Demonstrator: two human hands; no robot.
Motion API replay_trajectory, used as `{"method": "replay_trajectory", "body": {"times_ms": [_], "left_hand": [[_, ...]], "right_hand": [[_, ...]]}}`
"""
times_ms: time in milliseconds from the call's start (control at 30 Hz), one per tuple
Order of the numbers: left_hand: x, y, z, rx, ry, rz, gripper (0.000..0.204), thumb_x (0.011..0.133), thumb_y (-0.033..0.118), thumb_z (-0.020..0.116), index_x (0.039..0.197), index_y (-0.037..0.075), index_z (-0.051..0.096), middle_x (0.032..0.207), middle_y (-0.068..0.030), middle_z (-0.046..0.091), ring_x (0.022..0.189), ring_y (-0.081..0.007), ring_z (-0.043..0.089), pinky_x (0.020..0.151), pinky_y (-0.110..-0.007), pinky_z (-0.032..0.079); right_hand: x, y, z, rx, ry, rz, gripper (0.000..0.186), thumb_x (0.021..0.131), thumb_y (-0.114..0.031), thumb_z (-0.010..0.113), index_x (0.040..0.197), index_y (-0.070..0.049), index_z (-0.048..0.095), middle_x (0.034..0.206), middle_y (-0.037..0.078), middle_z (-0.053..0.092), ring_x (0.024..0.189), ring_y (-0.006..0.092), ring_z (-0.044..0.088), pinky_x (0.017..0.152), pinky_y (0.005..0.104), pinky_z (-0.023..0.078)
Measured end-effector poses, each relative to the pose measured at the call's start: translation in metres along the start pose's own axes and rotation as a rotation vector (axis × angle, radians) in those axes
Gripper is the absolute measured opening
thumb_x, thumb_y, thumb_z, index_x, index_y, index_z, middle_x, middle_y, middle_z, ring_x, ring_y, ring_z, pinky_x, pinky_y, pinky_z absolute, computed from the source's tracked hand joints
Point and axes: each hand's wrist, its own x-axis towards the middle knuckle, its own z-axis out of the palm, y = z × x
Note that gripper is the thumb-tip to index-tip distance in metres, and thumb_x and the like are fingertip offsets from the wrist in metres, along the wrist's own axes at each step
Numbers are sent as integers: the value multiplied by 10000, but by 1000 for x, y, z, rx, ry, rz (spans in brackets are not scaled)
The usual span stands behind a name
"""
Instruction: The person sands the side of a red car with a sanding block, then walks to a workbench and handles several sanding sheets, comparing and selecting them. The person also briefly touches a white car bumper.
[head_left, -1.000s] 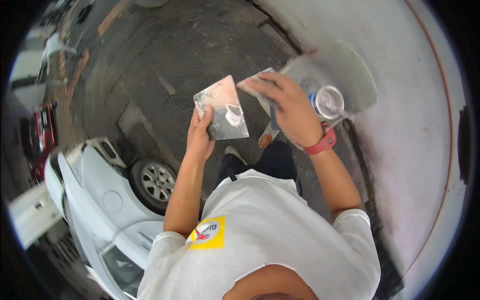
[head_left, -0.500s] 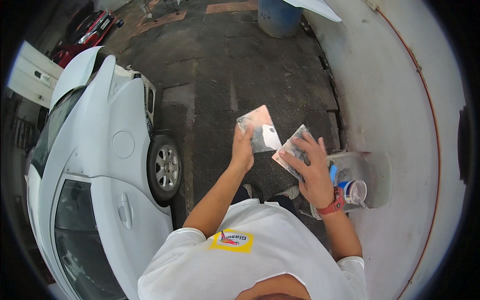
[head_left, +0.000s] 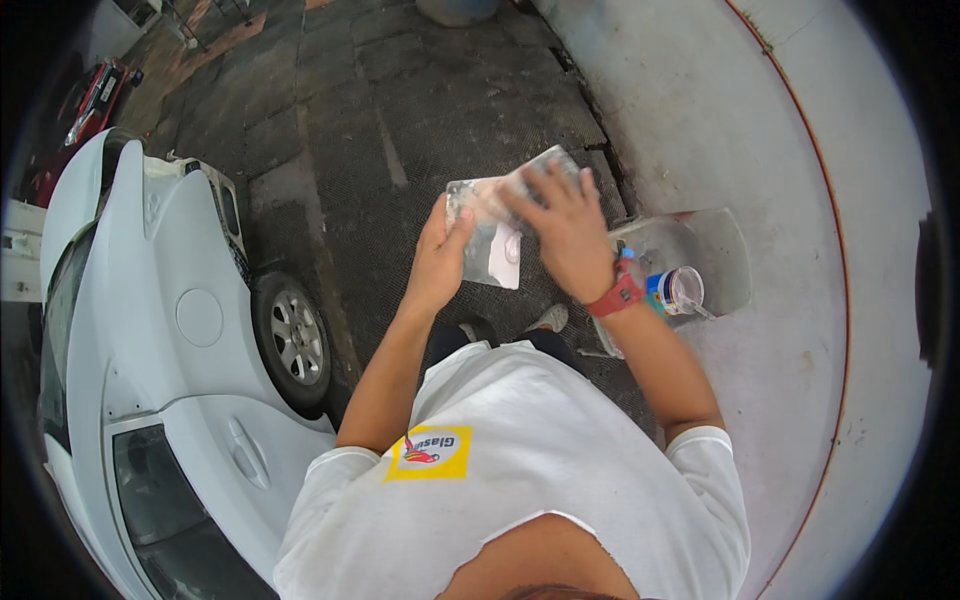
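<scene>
A thin flat rectangular mixing plate (head_left: 479,262) is gripped at its left edge by my left hand (head_left: 437,255), thumb on top. A pale pinkish-white blob of paste (head_left: 503,265) lies on its near right part, and smears cover the far part. My right hand (head_left: 568,235), blurred by motion, has its fingers over a second flat plate, a spreader (head_left: 553,158). That spreader overlaps the far right corner of the mixing plate; whether the two touch is hard to tell.
Right of me, a clear-walled tray (head_left: 728,250) by the wall (head_left: 770,390) holds an open can (head_left: 682,290) with a stick and a small blue item. A white car (head_left: 200,370) stands close on my left. A blue drum (head_left: 457,8) is far ahead.
My right hand has brought the spreader leftward and away from me, over the mixing plate. My left hand has shifted slightly left, and the plate has turned a little. The whole view has shifted.
</scene>
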Motion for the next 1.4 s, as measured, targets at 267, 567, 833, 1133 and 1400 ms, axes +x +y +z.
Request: {"method": "replay_trajectory", "body": {"times_ms": [267, 567, 833, 1133, 1400], "left_hand": [[18, -28, -33, -544, 313, -14, 410, 1164, 206, 479, 1535, 32, 451, 1447, -146, 590, 1303, -250, 612, 1119, -424, 492], [17, 2, -5, -724, 16, -139, 398, 1131, 209, 561, 1487, 31, 533, 1399, -103, 654, 1291, -224, 643, 1121, -411, 505], [19, 14, -1, -642, 164, -30, 400, 1145, 250, 549, 1486, 42, 521, 1418, -115, 632, 1331, -226, 596, 1174, -419, 440], [8, 14, 12, -441, -5, -5, 445, 1156, 280, 540, 1513, 18, 493, 1417, -114, 620, 1306, -188, 580, 1146, -379, 439], [6, 2, 8, -378, 228, 92, 373, 1162, 252, 519, 1449, 14, 526, 1347, -120, 648, 1222, -197, 633, 1072, -367, 502]], "right_hand": [[-20, -35, -35, 11, -154, -194, 711, 852, 26, 683, 1480, -304, 636, 1550, 119, 544, 1531, 394, 435, 1250, 714, 263], [-7, -8, -11, 371, -254, 275, 759, 880, 162, 533, 1585, -104, 449, 1603, 246, 439, 1425, 422, 546, 1117, 471, 527], [-23, -21, -18, 1736, -84, 736, 577, 997, -13, 650, 1553, -37, 499, 1413, 107, 648, 1291, 198, 608, 1116, 371, 485], [-17, 6, -49, 191, 35, 194, 645, 861, 54, 608, 1449, -207, 662, 1351, 111, 678, 1316, 355, 622, 1151, 511, 455], [-52, -24, -33, -41, -152, -71, 561, 865, -26, 689, 1361, -286, 719, 1424, 32, 633, 1445, 306, 528, 1248, 719, 227]]}}
